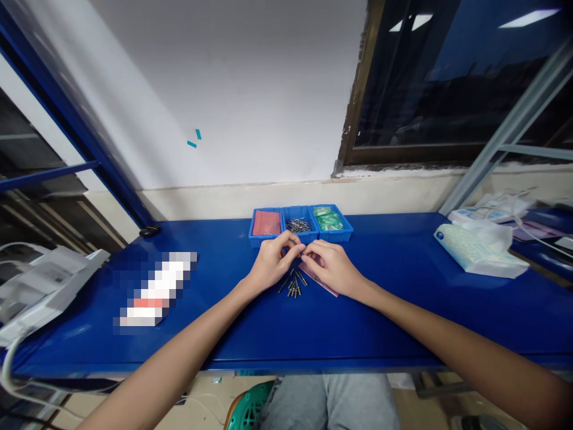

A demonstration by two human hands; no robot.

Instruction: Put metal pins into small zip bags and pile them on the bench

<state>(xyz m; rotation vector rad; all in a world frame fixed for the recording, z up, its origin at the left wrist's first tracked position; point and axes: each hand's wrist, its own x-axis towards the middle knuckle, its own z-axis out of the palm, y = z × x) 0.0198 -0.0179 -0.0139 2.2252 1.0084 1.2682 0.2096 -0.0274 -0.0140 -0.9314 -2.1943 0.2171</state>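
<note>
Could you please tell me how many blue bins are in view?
3, side by side: the left bin with reddish sheets, the middle bin with small metal pieces, the right bin with green packets.

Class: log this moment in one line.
left hand: meets right hand | grasp: unclear | slim metal pins: loose on blue table | middle bin: similar pins

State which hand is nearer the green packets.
Right. The right hand is just in front of the green packets; the left hand is farther off, in front and to their left.
</note>
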